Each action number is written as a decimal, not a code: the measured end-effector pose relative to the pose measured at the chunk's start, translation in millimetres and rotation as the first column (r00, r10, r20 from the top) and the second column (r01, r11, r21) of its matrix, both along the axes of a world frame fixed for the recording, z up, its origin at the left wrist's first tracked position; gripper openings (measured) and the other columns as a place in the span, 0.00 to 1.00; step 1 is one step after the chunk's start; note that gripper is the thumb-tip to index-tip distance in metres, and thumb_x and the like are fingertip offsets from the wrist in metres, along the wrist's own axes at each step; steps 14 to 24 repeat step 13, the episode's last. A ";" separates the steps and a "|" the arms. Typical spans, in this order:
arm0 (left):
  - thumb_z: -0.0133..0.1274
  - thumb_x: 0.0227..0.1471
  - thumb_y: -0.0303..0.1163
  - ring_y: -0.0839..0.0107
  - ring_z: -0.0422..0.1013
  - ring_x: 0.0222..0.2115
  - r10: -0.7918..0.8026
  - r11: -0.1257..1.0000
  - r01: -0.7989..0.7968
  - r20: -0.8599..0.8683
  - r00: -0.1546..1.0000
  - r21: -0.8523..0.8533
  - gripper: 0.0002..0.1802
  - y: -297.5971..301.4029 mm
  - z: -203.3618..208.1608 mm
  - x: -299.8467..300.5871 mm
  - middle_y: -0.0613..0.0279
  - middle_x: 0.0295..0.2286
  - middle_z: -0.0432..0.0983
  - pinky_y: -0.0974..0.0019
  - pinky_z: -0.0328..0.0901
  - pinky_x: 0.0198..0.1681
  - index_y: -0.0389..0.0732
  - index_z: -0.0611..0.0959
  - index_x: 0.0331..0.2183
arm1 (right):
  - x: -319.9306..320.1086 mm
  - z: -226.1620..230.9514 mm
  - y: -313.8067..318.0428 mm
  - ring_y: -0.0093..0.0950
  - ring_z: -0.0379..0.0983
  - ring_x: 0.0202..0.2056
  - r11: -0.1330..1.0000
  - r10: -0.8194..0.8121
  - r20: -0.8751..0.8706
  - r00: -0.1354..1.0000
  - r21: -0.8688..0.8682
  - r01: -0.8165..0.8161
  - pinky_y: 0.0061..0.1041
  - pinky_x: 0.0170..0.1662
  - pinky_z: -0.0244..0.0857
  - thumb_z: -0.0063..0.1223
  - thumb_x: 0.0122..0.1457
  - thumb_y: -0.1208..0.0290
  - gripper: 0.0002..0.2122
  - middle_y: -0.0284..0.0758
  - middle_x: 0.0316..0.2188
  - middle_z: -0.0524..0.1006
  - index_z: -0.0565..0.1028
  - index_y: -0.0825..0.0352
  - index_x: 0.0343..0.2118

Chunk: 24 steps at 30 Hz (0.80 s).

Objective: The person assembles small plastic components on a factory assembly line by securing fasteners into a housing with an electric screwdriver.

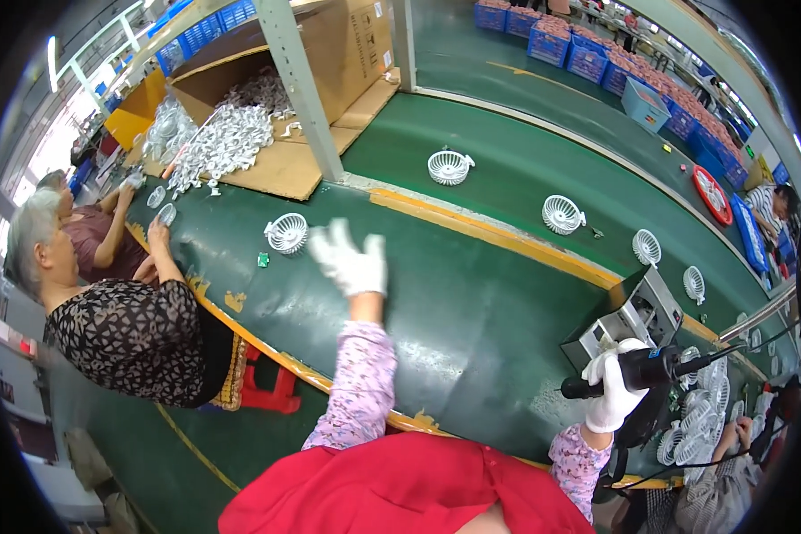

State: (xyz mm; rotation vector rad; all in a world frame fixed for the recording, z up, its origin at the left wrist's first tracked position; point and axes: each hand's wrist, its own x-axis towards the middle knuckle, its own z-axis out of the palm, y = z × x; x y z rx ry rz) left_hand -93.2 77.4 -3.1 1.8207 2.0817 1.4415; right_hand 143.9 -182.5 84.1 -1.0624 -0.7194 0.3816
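My left hand point(351, 260), in a white glove, reaches out over the green work surface with its fingers spread and nothing in them; it is slightly blurred. Just left of its fingertips lies a white slatted round fan housing point(287, 233), with a small green circuit board point(263, 260) below it. My right hand point(614, 392), also gloved, is wrapped round a black electric screwdriver point(654, 367) with a cord at its right end. The tool is held roughly level, in front of a grey metal fixture point(636, 311).
Behind the work surface runs a green conveyor belt point(498, 169) carrying several white housings point(562, 214). A cardboard box point(351, 44) spills small white parts point(231, 138) at the back left. A person point(133, 329) works at the left. More housings point(699, 414) are piled at the right.
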 end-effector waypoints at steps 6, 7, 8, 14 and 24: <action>0.59 0.36 0.47 0.55 0.53 0.53 0.237 0.946 -0.253 -0.102 0.966 -0.201 0.25 35.8 -30.8 -67.9 0.49 0.53 0.55 0.57 0.56 0.51 0.48 0.79 0.39 | 2.3 6.1 -3.1 0.22 0.61 0.12 0.999 -0.006 -0.029 1.000 0.051 0.007 0.22 0.17 0.61 0.47 0.49 0.84 0.10 0.32 0.16 0.64 0.64 0.69 0.34; 0.59 0.35 0.46 0.56 0.59 0.48 0.149 0.957 -0.151 -0.031 0.988 -0.247 0.22 27.7 -22.8 -55.0 0.50 0.48 0.61 0.58 0.59 0.49 0.46 0.81 0.35 | 1.1 9.0 -1.0 0.22 0.61 0.12 0.998 -0.002 -0.039 0.999 0.059 0.004 0.22 0.18 0.61 0.46 0.49 0.85 0.10 0.32 0.16 0.64 0.64 0.68 0.35; 0.59 0.35 0.46 0.57 0.65 0.43 0.060 0.956 -0.045 0.042 0.997 -0.289 0.19 18.1 -12.0 -39.7 0.50 0.43 0.67 0.60 0.61 0.47 0.44 0.82 0.30 | 1.6 7.6 1.3 0.22 0.61 0.12 0.999 -0.019 -0.026 0.999 0.048 0.020 0.22 0.17 0.61 0.46 0.49 0.85 0.11 0.32 0.16 0.64 0.64 0.68 0.35; 0.58 0.31 0.53 0.57 0.70 0.34 -0.579 0.811 0.460 -0.382 0.720 -0.361 0.20 -14.2 -5.1 28.0 0.52 0.27 0.75 0.61 0.63 0.40 0.48 0.84 0.23 | 1.1 9.9 7.7 0.24 0.61 0.12 0.997 -0.004 0.037 0.999 0.078 0.001 0.24 0.18 0.61 0.45 0.48 0.86 0.12 0.33 0.16 0.64 0.63 0.68 0.37; 0.58 0.31 0.53 0.57 0.70 0.34 -0.579 0.811 0.460 -0.382 0.720 -0.361 0.20 -14.2 -5.1 28.0 0.52 0.27 0.75 0.61 0.63 0.40 0.48 0.84 0.23 | 1.1 9.9 7.7 0.24 0.61 0.12 0.997 -0.004 0.037 0.999 0.078 0.001 0.24 0.18 0.61 0.45 0.48 0.86 0.12 0.33 0.16 0.64 0.63 0.68 0.37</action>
